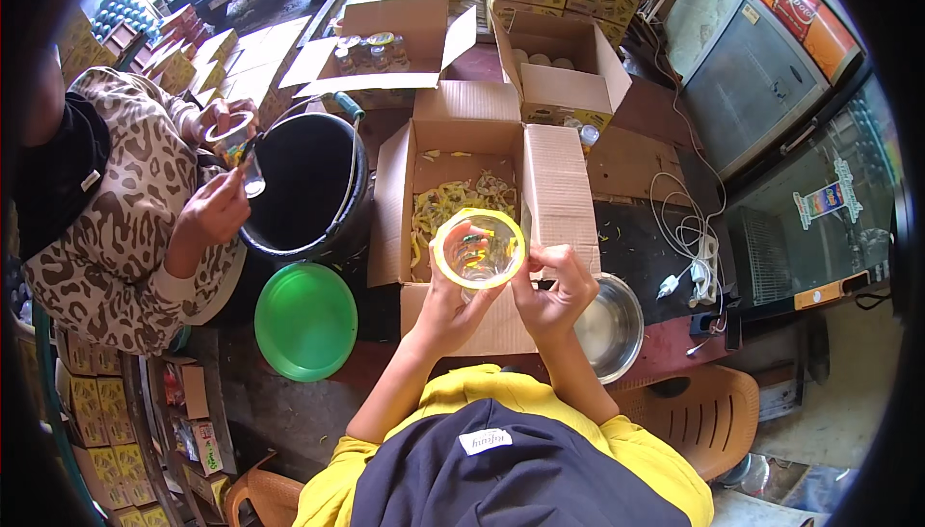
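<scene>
Open cardboard box (pixel 482 190) of yellow scraps at twelve o'clock as a catch-bin, steel bowl (pixel 609 327) at four, clear jar (pixel 478 250) dead centre — left hand (pixel 445 307) cradling underneath, right hand (pixel 557 288) pinching its yellow-banded rim.

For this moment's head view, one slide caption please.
Both hands, left hand and right hand, hold a yellow-rimmed clear jar over an open cardboard box.

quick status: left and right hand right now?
Left hand: closed on the clear jar with the yellow rim, gripping its left side.
Right hand: closed on the same jar, fingers at its right edge.
</scene>
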The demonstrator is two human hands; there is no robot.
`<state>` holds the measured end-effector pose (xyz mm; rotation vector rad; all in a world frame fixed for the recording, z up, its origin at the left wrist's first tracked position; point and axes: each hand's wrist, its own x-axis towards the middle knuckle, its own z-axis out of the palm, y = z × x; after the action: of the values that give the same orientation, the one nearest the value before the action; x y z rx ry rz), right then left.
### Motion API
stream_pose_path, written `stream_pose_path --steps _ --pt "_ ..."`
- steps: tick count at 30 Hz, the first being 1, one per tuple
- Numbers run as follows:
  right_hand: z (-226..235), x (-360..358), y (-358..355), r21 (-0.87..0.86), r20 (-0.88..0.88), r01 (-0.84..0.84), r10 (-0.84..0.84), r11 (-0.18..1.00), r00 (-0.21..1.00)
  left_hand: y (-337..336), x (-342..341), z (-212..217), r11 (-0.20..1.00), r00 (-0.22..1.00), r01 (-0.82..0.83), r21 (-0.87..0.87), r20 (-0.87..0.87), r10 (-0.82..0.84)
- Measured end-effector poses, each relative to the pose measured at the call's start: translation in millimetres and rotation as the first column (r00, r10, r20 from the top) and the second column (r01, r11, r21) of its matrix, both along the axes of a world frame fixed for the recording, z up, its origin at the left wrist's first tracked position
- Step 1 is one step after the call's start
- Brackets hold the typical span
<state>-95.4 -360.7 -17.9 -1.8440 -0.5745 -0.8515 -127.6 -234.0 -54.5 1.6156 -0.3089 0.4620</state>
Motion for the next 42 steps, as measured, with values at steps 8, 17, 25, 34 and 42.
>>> stream_pose_path --steps 8,17,25,34,42 --pt "0 -9 -1 0.017 -0.017 0.002 -0.002 1.0 1.0 1 -1 5 0.979 0.995 0.044 -0.2 -0.079 -0.06" --pt "-1 -10 1 -0.008 0.013 0.05 -0.05 0.999 0.999 -1 -3 4 0.994 0.998 0.042 -0.101 -0.047 -0.047" --pt "-2 -11 -1 -0.012 0.019 0.049 -0.049 0.999 0.999 1 -4 2 0.998 0.998 0.041 -0.042 -0.044 -0.043" --pt "0 -11 -4 0.064 -0.031 0.01 -0.008 0.998 0.999 8 -3 3 0.996 0.995 0.067 -0.053 -0.068 -0.071" --pt "0 -11 -5 0.014 -0.001 0.004 -0.004 1.0 1.0 10 -4 7 0.992 0.991 0.117 -0.038 -0.062 -0.119"
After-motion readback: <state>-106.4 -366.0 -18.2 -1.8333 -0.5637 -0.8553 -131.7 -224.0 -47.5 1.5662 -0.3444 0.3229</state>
